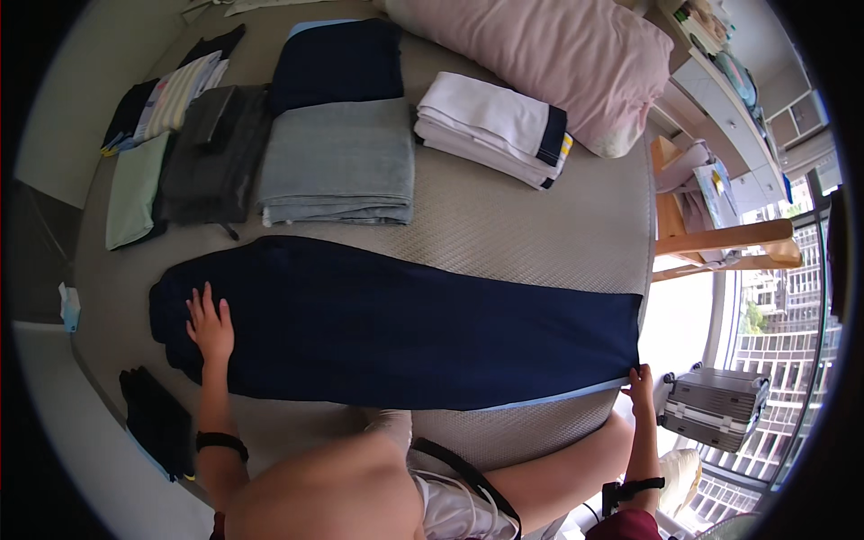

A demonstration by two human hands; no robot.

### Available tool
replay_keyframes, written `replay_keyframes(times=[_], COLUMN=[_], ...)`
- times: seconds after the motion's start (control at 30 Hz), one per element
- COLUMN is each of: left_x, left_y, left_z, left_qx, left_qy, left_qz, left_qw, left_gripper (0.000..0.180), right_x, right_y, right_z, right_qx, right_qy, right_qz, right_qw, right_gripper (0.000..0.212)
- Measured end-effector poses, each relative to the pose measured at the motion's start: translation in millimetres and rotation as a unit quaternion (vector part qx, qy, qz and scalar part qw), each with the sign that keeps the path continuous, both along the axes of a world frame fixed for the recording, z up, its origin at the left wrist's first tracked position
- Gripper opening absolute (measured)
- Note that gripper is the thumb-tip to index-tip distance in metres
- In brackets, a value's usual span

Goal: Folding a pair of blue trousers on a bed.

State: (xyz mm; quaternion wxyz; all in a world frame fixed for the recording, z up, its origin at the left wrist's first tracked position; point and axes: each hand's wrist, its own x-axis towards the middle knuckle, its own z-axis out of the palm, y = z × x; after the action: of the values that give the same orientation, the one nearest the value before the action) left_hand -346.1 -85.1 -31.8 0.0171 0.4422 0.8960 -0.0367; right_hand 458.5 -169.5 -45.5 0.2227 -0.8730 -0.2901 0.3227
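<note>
A pair of dark navy trousers (pixel 396 333), folded lengthwise, lies across the bed in front of me. A light blue stripe runs along the near edge toward the hem. My left hand (pixel 211 326) rests flat on the waist end, fingers spread. At the right end, my right hand (pixel 640 385) pinches the near corner of the hem between thumb and fingers.
Behind the trousers lie folded grey jeans (pixel 337 162), a navy folded garment (pixel 337 63), white folded clothes (pixel 490 121) and a dark grey pile (pixel 211 171). A pink quilt (pixel 549 54) is at the back. A wooden chair (pixel 729 238) and grey suitcase (pixel 717 407) stand to the right.
</note>
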Motion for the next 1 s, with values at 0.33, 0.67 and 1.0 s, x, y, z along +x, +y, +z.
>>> replay_keyframes(times=[0.33, 0.67, 1.0], left_x=[-18.1, -148.8, -116.0], left_y=[-28.9, -159.1, -83.4], left_z=[4.6, -29.5, 27.7], left_qx=[0.22, 0.514, 0.353], left_qy=[0.193, -0.449, -0.512], left_qz=[0.089, 0.379, 0.335], left_qw=[0.952, 0.625, 0.708], left_gripper=[0.042, 0.056, 0.045], right_x=[23.2, -18.6, -9.2], right_y=[-8.1, 1.5, 3.1], right_z=[0.5, 26.6, 29.9], right_qx=[0.009, 0.137, 0.084], right_qy=[0.107, 0.324, 0.323], right_qz=[-0.093, -0.143, -0.124], right_qw=[0.99, 0.925, 0.934], right_gripper=[0.018, 0.026, 0.033])
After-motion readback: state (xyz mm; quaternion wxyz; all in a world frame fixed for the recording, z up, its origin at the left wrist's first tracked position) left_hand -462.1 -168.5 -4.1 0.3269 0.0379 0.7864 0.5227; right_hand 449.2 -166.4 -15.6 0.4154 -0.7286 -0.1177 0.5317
